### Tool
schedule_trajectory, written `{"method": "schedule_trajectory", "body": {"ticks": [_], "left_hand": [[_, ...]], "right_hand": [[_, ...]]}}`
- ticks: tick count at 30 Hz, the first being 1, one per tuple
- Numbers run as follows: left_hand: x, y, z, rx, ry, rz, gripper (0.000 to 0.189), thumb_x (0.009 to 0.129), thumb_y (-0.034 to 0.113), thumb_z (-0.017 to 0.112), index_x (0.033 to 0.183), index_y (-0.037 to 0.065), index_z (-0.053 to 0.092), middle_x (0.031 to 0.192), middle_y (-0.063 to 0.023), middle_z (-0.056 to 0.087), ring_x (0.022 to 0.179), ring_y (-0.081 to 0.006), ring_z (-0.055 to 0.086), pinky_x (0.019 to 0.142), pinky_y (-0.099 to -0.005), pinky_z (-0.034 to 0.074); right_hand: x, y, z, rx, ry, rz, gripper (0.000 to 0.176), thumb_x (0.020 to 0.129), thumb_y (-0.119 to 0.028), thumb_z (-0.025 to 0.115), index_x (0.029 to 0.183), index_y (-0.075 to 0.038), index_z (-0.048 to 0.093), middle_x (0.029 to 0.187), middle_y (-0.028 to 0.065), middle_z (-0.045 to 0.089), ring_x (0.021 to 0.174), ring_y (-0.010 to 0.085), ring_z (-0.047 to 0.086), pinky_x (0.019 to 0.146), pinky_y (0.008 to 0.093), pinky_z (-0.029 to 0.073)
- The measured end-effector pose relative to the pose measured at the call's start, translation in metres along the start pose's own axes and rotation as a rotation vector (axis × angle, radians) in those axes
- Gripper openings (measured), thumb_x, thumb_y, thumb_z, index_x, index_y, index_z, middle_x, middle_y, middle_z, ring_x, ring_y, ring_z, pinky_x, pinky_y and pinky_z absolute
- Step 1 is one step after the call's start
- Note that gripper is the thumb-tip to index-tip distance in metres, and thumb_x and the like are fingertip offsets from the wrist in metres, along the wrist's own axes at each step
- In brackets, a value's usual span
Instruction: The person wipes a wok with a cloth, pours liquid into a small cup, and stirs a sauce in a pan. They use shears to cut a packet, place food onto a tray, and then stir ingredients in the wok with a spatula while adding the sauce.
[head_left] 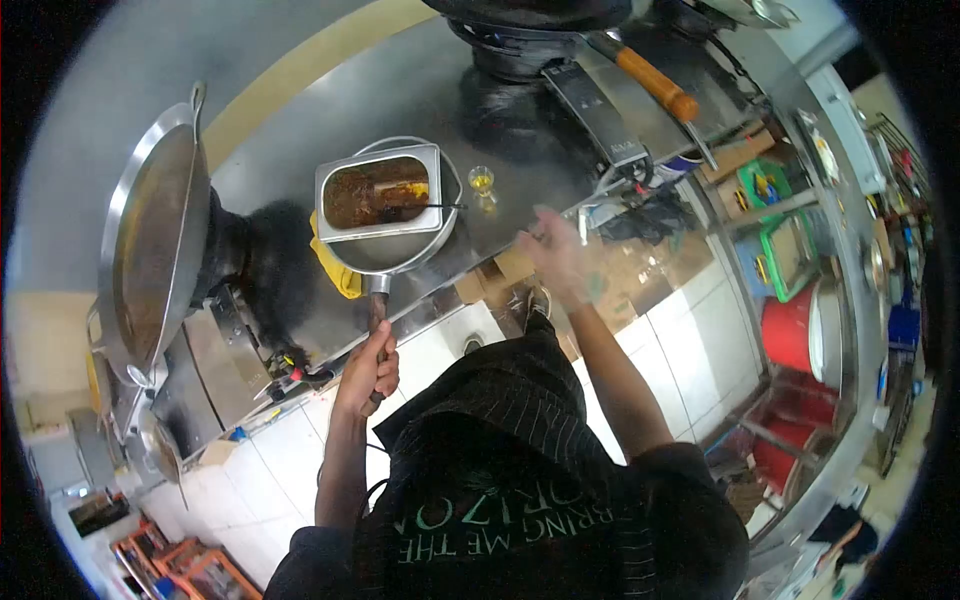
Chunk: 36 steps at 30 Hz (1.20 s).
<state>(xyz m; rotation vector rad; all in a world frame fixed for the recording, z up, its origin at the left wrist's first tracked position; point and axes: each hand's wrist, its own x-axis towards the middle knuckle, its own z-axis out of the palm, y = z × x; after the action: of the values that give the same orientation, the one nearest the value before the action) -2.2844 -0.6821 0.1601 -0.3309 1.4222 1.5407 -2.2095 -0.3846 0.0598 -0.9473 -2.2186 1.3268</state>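
My left hand (374, 368) is wrapped round the dark handle (379, 312) of a round metal saucepan (438, 245) on the steel counter. Across the pan's top rests a rectangular steel container (330, 228) with dark reddish-brown sauce (360, 195) in it. A spoon's thin dark handle (440, 206) sticks out over its right edge. Blurred by motion, my right hand (555, 255) hangs over the counter's front edge, right of the pan. Nearest to it stands a small glass (482, 182) with yellow liquid. A yellow cloth (337, 268) lies partly under the pan.
A large wok (150, 240) stands on a burner at the left. Another burner (515, 55) at the back carries a dark pan with a wooden handle (655, 82) pointing right. Shelves on the right hold green baskets (788, 252) and red buckets (790, 328). Cardboard (640, 275) lies on the tiled floor.
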Motion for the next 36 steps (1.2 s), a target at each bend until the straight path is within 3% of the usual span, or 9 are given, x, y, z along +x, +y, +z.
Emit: {"method": "schedule_trajectory", "body": {"ticks": [4, 10, 14, 19, 23, 28, 31, 34, 36], "left_hand": [[0.018, 0.014, 0.032, -0.059, 0.073, 0.067, 0.035, 0.091, 0.043, 0.049, 0.076, 0.012, 0.042, 0.049, 0.0051, 0.031, 0.033, -0.0045, 0.027, 0.030, -0.0197, 0.025], [0.054, 0.037, 0.068, -0.138, 0.189, 0.098, 0.035, 0.091, 0.044, 0.049, 0.075, 0.013, 0.042, 0.048, 0.0076, 0.027, 0.033, -0.0033, 0.024, 0.030, -0.0191, 0.021], [0.081, 0.049, 0.068, -0.147, 0.196, 0.103, 0.036, 0.088, 0.044, 0.055, 0.075, 0.013, 0.043, 0.050, 0.0064, 0.032, 0.035, -0.0031, 0.027, 0.031, -0.0185, 0.021], [0.116, 0.060, 0.075, -0.149, 0.160, 0.123, 0.036, 0.087, 0.043, 0.057, 0.073, 0.013, 0.044, 0.049, 0.0062, 0.032, 0.034, -0.0038, 0.028, 0.031, -0.0195, 0.022], [0.137, 0.062, 0.083, -0.149, 0.128, 0.127, 0.037, 0.086, 0.044, 0.058, 0.072, 0.013, 0.044, 0.047, 0.0063, 0.032, 0.034, -0.0049, 0.030, 0.032, -0.0207, 0.023], [0.160, 0.055, 0.094, -0.145, 0.097, 0.132, 0.036, 0.086, 0.042, 0.058, 0.070, 0.013, 0.043, 0.048, 0.0052, 0.033, 0.035, -0.0060, 0.030, 0.032, -0.0221, 0.023], [0.169, 0.049, 0.096, -0.130, 0.088, 0.144, 0.036, 0.087, 0.042, 0.057, 0.070, 0.013, 0.043, 0.048, 0.0040, 0.034, 0.034, -0.0078, 0.032, 0.033, -0.0239, 0.025], [0.174, 0.038, 0.102, -0.103, 0.111, 0.157, 0.036, 0.086, 0.042, 0.058, 0.069, 0.013, 0.044, 0.048, 0.0043, 0.034, 0.035, -0.0076, 0.032, 0.033, -0.0244, 0.025], [0.177, 0.029, 0.105, -0.085, 0.136, 0.156, 0.035, 0.086, 0.043, 0.059, 0.069, 0.014, 0.046, 0.049, 0.0057, 0.034, 0.037, -0.0058, 0.031, 0.034, -0.0243, 0.026]], "right_hand": [[0.071, 0.012, 0.060, 0.023, 0.069, -0.471, 0.053, 0.073, -0.028, 0.071, 0.116, -0.005, 0.052, 0.098, 0.0165, 0.058, 0.090, 0.0287, 0.057, 0.080, 0.0390, 0.046], [0.104, 0.012, 0.062, 0.285, -0.354, -0.321, 0.036, 0.079, -0.025, 0.066, 0.107, -0.003, 0.058, 0.092, 0.0159, 0.061, 0.083, 0.0263, 0.058, 0.076, 0.0386, 0.046], [0.112, -0.020, 0.030, 0.129, -0.451, -0.218, 0.027, 0.081, -0.024, 0.065, 0.100, -0.004, 0.062, 0.082, 0.0118, 0.062, 0.073, 0.0195, 0.059, 0.067, 0.0329, 0.048], [0.119, -0.118, -0.050, 0.390, -0.352, -0.239, 0.024, 0.078, -0.020, 0.070, 0.096, -0.006, 0.064, 0.077, 0.0047, 0.062, 0.066, 0.0118, 0.057, 0.059, 0.0282, 0.047], [0.153, -0.189, -0.112, 0.302, -0.258, -0.295, 0.024, 0.077, -0.020, 0.071, 0.093, -0.004, 0.064, 0.079, 0.0049, 0.063, 0.069, 0.0116, 0.055, 0.061, 0.0266, 0.046], [0.253, -0.224, -0.173, -0.388, -0.081, -0.613, 0.032, 0.078, -0.027, 0.068, 0.098, -0.003, 0.064, 0.079, 0.0106, 0.064, 0.072, 0.0190, 0.057, 0.071, 0.0308, 0.047], [0.344, -0.206, -0.183, -0.300, -0.304, -0.455, 0.035, 0.074, -0.029, 0.068, 0.101, -0.007, 0.065, 0.090, 0.0129, 0.066, 0.081, 0.0280, 0.062, 0.077, 0.0349, 0.048], [0.403, -0.213, -0.166, -1.210, -0.183, -0.321, 0.040, 0.068, -0.031, 0.071, 0.101, -0.010, 0.066, 0.094, 0.0136, 0.066, 0.088, 0.0294, 0.063, 0.080, 0.0369, 0.049], [0.428, -0.210, -0.153, -1.352, -0.210, -0.315, 0.040, 0.065, -0.029, 0.073, 0.099, -0.009, 0.067, 0.093, 0.0135, 0.066, 0.090, 0.0287, 0.063, 0.080, 0.0371, 0.050]]}}
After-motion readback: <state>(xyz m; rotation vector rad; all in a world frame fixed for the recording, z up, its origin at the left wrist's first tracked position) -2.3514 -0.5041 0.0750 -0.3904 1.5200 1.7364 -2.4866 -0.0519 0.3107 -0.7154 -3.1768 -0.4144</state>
